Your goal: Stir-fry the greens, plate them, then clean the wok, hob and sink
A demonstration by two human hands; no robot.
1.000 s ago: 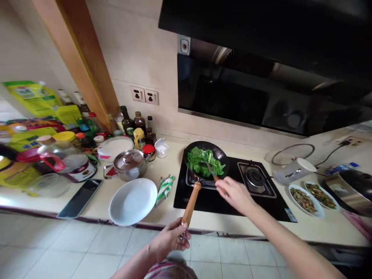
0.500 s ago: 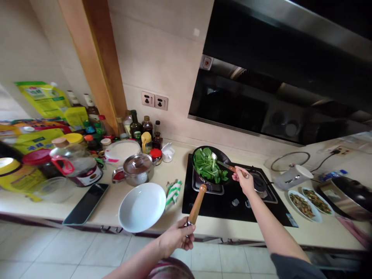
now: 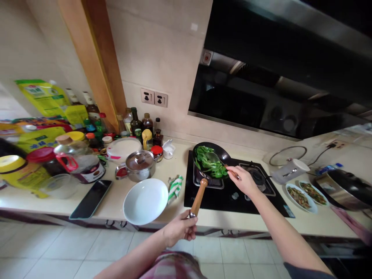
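My left hand (image 3: pixel 182 229) is closed round the near end of a wooden wok handle (image 3: pixel 198 197). The handle slants up toward the black wok (image 3: pixel 222 153), which sits on the left burner. Leafy greens (image 3: pixel 210 164) lie in the wok, glossy and heaped toward its left and front. My right hand (image 3: pixel 241 179) grips a spatula (image 3: pixel 232 172) by its wooden handle, near the wok's right rim. Its metal head rests among the leaves, partly covered by them.
A black gas hob (image 3: pixel 232 203) lies under a range hood (image 3: pixel 247 89). Left of it are a striped cloth (image 3: pixel 175 186), a white plate (image 3: pixel 145 201), a lidded pot (image 3: pixel 141 164) and a phone (image 3: pixel 91 199). Rightward stand filled dishes (image 3: pixel 302 197) and a large pot (image 3: pixel 345 193).
My right hand has moved slightly down with the spatula, its head now deeper among the greens. The leaves are turned and sit lower in the wok. My left hand keeps its grip.
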